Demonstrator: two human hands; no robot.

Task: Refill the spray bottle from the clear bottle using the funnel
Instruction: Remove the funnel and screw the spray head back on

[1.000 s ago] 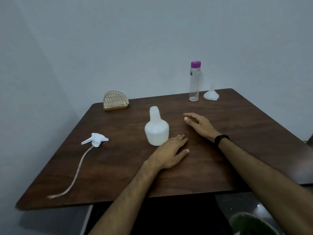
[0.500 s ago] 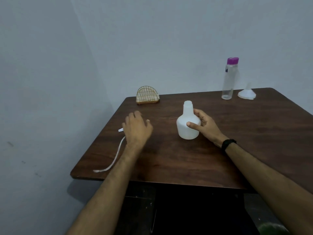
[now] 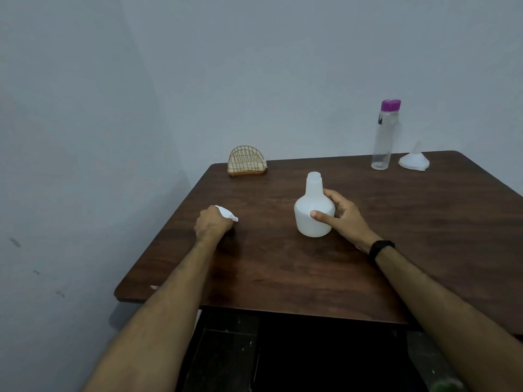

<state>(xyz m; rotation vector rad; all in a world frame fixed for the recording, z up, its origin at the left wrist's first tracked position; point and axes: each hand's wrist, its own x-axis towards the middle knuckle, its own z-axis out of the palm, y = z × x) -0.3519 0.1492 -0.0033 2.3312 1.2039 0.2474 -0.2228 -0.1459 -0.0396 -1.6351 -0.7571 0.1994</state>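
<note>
Spray bottle [image 3: 313,212]: standing upright mid-table, neck uncapped, wrapped by right hand [image 3: 343,216], thumb across the front.
Left hand [image 3: 212,225]: closing over the spray head [image 3: 226,214], apparently gripping; partly hidden.
Funnel [image 3: 413,161], clear bottle [image 3: 384,135]: sitting at far right corner, well beyond the right hand, nearer to it than to the left.
</note>
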